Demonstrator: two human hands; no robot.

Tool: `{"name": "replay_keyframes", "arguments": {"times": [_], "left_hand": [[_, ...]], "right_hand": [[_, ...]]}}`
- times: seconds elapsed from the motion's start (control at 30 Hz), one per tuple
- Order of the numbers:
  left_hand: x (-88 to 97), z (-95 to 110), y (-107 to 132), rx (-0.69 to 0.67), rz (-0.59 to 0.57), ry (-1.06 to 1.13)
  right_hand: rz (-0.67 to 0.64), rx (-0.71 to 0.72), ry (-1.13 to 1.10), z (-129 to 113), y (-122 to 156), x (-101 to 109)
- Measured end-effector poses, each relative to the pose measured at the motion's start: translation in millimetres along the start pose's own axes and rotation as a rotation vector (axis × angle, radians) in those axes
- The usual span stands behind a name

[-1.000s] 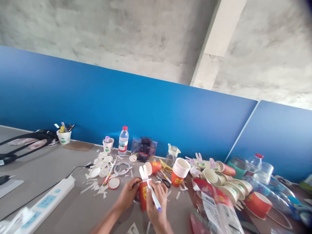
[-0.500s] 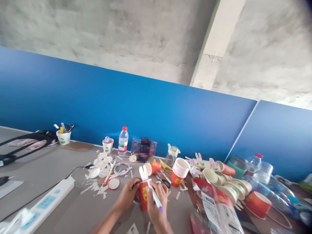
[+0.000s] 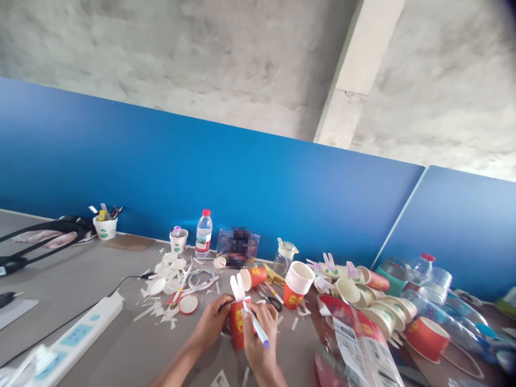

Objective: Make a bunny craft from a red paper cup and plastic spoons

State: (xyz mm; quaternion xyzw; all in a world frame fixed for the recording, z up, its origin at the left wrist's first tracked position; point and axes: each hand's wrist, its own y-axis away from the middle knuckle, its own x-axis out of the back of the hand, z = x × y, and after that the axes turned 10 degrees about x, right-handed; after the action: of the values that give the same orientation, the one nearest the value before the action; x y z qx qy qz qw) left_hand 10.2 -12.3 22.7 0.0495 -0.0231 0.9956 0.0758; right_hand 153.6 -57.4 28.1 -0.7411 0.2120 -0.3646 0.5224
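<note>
A red paper cup (image 3: 237, 324) with yellow lettering is between my hands, with white bunny-ear paper shapes (image 3: 237, 287) standing up at its top. My left hand (image 3: 213, 321) grips the cup's left side; a small dark purple piece, perhaps a marker cap, shows at its fingers. In my right hand (image 3: 264, 333) is a white marker (image 3: 257, 327) with a purple end. Its tip points up and left at the cup's top, by the base of the ears; whether it touches is too small to tell. My right fingers also lie against the cup's right side.
A stack of red paper cups (image 3: 299, 285) and scissors (image 3: 274, 302) are right of my hands. Paper scraps (image 3: 161, 309) and a tape roll (image 3: 201, 278) lie left. A plastic bag (image 3: 355, 338) and several eared cups (image 3: 382, 317) crowd the right. A power strip (image 3: 76, 338) sits front left.
The cup has turned slightly in my left hand, so its lettering shows differently. The marker's tip stays at the cup's top, and my hands have barely moved.
</note>
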Motion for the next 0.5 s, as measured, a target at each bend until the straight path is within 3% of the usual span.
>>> {"name": "replay_keyframes", "arguments": {"times": [0.2, 0.5], "left_hand": [[-1.7, -0.4, 0.8, 0.020, 0.002, 0.041], [-3.1, 4.4, 3.5, 0.048, -0.054, 0.084]], "right_hand": [[0.029, -0.026, 0.048, 0.7, 1.4, -0.1], [0.004, 0.063, 0.017, -5.5, -3.5, 0.3]]}}
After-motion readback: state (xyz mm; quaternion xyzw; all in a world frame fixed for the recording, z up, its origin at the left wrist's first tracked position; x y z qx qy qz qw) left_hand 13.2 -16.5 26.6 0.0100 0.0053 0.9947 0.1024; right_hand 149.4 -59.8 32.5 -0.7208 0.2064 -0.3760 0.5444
